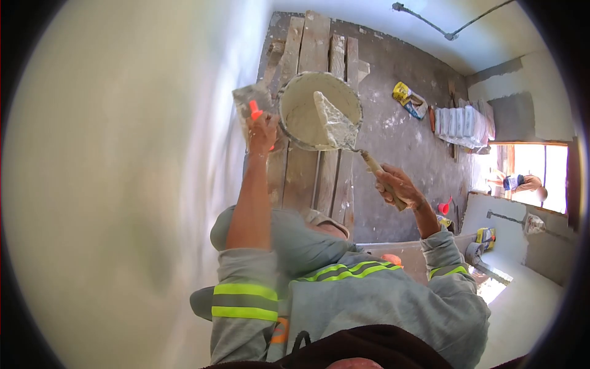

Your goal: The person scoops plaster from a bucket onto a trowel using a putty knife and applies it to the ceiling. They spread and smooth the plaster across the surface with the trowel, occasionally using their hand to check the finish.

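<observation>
My left hand [263, 130] is closed round the red handle of a flat plastering trowel [253, 95], just left of the bucket and near the pale wall. The round bucket [299, 111] stands on wooden planks and holds pale, wet-looking plaster. In my right hand [398, 186] is the wooden handle of a pointed trowel [337, 123]. Its blade lies over the right part of the bucket's opening, coated with pale plaster. My right fingers wrap round the handle, right of and below the bucket.
Wooden planks [301, 175] run beneath the bucket. A yellow bag [410, 99] and stacked white packages [461, 123] lie on the grey floor [393, 147]. A smooth wall [123, 172] rises at the left. Another person [525, 182] is visible through the opening at the right.
</observation>
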Demonstrator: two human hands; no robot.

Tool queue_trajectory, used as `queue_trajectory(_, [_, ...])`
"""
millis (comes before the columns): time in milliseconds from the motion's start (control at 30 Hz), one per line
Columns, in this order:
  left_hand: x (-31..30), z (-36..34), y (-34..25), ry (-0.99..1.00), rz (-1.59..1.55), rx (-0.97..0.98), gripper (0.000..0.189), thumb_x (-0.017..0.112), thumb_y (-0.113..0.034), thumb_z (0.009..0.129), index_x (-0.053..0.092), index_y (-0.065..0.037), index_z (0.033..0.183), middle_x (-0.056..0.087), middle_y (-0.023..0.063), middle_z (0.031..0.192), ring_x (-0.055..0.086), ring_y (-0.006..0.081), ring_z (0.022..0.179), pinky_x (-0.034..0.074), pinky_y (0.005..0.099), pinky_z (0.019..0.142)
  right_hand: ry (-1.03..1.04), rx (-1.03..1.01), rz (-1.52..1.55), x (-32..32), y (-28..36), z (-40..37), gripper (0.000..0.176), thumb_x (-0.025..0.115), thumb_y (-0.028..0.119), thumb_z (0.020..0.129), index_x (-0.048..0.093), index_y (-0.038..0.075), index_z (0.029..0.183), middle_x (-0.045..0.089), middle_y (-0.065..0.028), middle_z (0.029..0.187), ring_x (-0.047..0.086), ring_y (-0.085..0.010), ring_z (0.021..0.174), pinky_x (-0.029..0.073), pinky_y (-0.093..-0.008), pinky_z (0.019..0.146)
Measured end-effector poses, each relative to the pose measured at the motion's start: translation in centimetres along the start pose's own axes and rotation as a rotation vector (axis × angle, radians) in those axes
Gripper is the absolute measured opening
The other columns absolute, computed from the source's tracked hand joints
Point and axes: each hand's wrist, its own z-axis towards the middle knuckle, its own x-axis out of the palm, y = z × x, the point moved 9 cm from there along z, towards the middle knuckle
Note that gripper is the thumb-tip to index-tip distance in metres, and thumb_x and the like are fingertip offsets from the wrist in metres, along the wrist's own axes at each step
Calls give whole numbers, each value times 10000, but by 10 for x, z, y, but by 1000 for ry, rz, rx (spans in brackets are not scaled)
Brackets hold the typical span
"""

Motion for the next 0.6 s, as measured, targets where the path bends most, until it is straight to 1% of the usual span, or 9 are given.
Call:
queue_trajectory(33, [-7, 1, 8, -66, 142, 25, 378, 660, -333, 827, 618, -108, 1128, 527, 245, 1061, 577, 430, 926, 470, 491, 846, -12, -7, -6, 0, 2, 2, 367, 517, 384, 993, 503, 56, 1158, 523, 7, 732, 459, -38, 459, 384, -188, 366])
queue_trajectory(133, [-51, -21, 3, -46, 330, -158, 558, 618, -232, 849, 419, -153, 1364, 512, 263, 1126, 589, 443, 951, 485, 495, 831, -14, -35, 7, 12, 15, 0, 359, 508, 380, 996, 510, 56, 1151, 519, 6, 728, 454, -41, 455, 381, -192, 363])
queue_trajectory(167, [-67, -27, -4, -90, 331, -204, 618, 584, -148, 848, 302, -136, 1398, 506, 267, 1142, 592, 425, 974, 488, 497, 818, -7, -50, 15, 18, 22, -1, 357, 506, 379, 996, 513, 56, 1148, 518, 5, 726, 452, -41, 453, 380, -193, 361])
queue_trajectory(233, [-105, -41, -51, -412, 382, 121, 525, 603, -156, 844, 368, -96, 1311, 533, 200, 1028, 616, 352, 891, 508, 462, 746, -29, -81, 11, 21, 27, -1, 374, 509, 372, 995, 527, 38, 1163, 520, 1, 726, 457, -48, 461, 383, -206, 370])
queue_trajectory(300, [-135, -48, -80, -456, 64, 166, 464, 618, -178, 855, 417, -69, 1259, 553, 137, 937, 622, 279, 806, 519, 409, 675, -45, -136, 17, 26, 37, -6, 383, 507, 368, 995, 534, 29, 1172, 519, -1, 722, 461, -51, 463, 386, -214, 375])
queue_trajectory(367, [-143, -47, -100, -191, -614, -80, 436, 630, -213, 880, 451, -55, 1244, 567, 79, 869, 608, 203, 718, 521, 339, 603, -52, -208, 21, 35, 55, -14, 384, 499, 367, 997, 534, 28, 1176, 517, -3, 715, 464, -52, 460, 389, -216, 375])
queue_trajectory(467, [-92, -38, -95, 112, -1357, -223, 480, 635, -258, 915, 477, -52, 1319, 605, 48, 865, 557, 137, 634, 494, 267, 533, -95, -375, -93, 46, 90, -28, 367, 524, 314, 985, 535, 14, 1197, 520, -4, 708, 451, -46, 443, 374, -208, 365])
queue_trajectory(533, [-75, -57, -139, 222, -1568, -180, 386, 617, -248, 942, 526, -73, 1273, 638, 65, 1034, 625, 131, 852, 542, 269, 696, -222, -453, -293, 52, 115, -49, 365, 560, 263, 957, 534, -4, 1205, 549, -33, 721, 515, -93, 496, 437, -243, 431])
queue_trajectory(600, [-43, -56, -134, 339, -1592, -31, 349, 591, -235, 960, 527, -56, 1253, 626, 68, 1112, 621, 136, 963, 545, 277, 776, -375, -569, -535, 58, 134, -64, 375, 600, 200, 919, 531, -14, 1218, 588, -74, 768, 581, -156, 588, 491, -288, 527])
